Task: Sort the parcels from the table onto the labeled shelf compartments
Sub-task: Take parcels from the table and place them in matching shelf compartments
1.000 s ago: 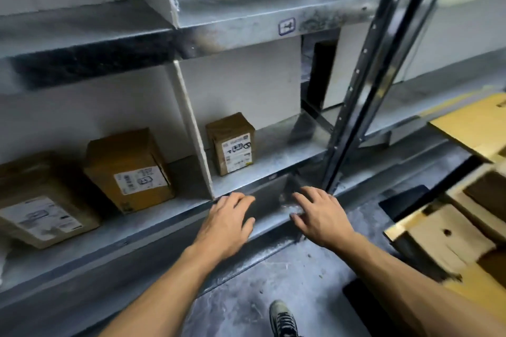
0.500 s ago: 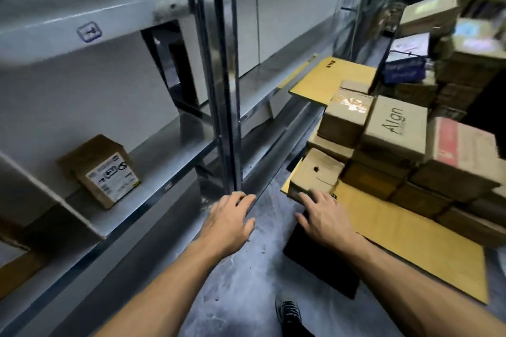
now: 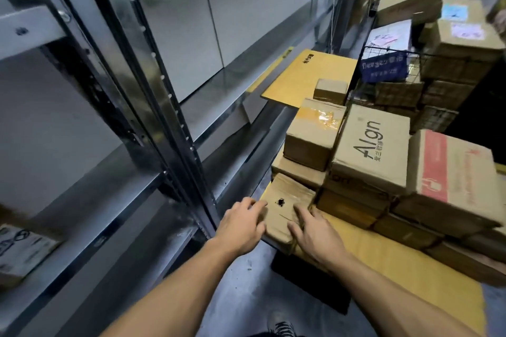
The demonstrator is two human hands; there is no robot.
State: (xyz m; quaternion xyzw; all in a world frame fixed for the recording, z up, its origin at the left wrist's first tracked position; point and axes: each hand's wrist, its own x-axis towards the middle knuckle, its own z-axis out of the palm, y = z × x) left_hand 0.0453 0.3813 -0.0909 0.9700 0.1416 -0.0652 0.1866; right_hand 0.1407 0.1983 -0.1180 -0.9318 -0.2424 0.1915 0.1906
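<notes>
Head view: left hand [image 3: 241,227] and right hand [image 3: 315,239] partly hide the parcel [image 3: 284,201].

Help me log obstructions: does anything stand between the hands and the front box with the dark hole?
Nothing visible does. The left hand is at the left edge of the box, the right hand on its top; stacked parcels sit behind it.

Grey concrete floor [image 3: 241,290], near, scuffed. Dark sneaker with white laces [image 3: 282,327], near edge. Flat black panel [image 3: 301,279] on the floor, near right. Black wire-mesh basket [image 3: 397,94], far right, with a blue printed banner [image 3: 383,65] at its front. Flat yellow cardboard sheet [image 3: 301,74], far centre.
</notes>
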